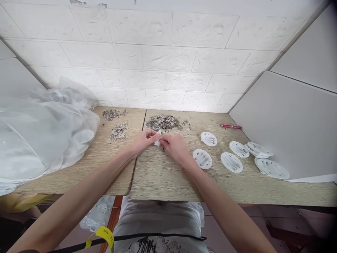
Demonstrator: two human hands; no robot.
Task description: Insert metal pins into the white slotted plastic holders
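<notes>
Just in front of the pile of small metal parts [163,122], my left hand [144,141] grips a white plastic disc [159,141], turned nearly edge-on to me. My right hand [176,147] is closed, its fingertips pinched against the disc's right face. Whatever lies between those fingertips is too small and hidden to name. A little dark metal piece [163,149] shows just under the right fingers. To the right of my hands, similar white oval discs with slots lie on the table, the closest being one disc [202,159] beside my right wrist.
Two smaller heaps of metal bits, a dark heap [110,115] and a lighter heap [119,131], lie left of the table seam. A large white plastic bag [44,137] covers the far left. A red pen-like tool [231,127] rests near the right panel [289,119].
</notes>
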